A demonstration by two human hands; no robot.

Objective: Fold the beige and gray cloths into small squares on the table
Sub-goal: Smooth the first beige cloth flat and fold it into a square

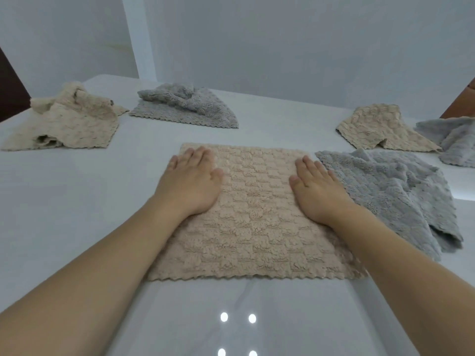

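While both hands (189,185) (317,190) press flat, grip apart | beige cloths (254,214) x3 | gray x3

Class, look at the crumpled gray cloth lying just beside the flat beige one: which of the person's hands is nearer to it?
Right. The right hand rests at that gray cloth's edge; the left hand lies across the flat beige cloth.

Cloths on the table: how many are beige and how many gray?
Beige cloths: 3, flat under both hands, far left, far right
Gray cloths: 3, back, beside the flat one, right edge
Total: 6
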